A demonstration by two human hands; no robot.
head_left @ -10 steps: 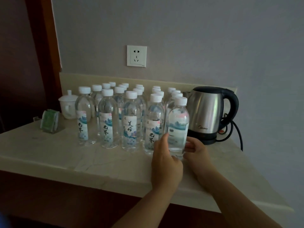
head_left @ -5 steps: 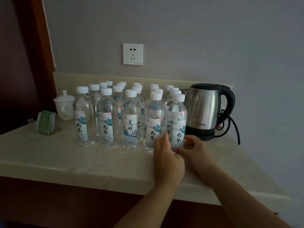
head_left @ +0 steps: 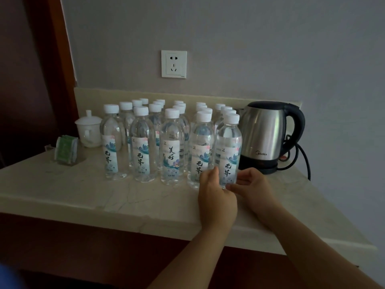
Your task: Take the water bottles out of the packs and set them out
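Left grip (head_left: pixel 216 197) wraps lower label of end bottle (head_left: pixel 228 142); right grip (head_left: pixel 254 187) pinches its base from right. Bottle upright on surface (head_left: pixel 83 190), closing front row, just beside kettle (head_left: pixel 262 134). Hold low, square label forward, align with neighbour bottle (head_left: pixel 201 140), don't bump kettle, release only once steady

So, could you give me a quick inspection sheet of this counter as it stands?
Surface: pale stone countertop, dim light.
Job's things: water bottles upright in rows, white caps on; no packs seen.
Clutter: steel kettle at right; lidded cup and green sachets at left.
Grippers: left hand and right hand both hold the front right bottle near its base.
Cables: black cord loops behind the kettle; wall socket has nothing plugged in.
Surroundings: grey wall, dark wood panel at left.
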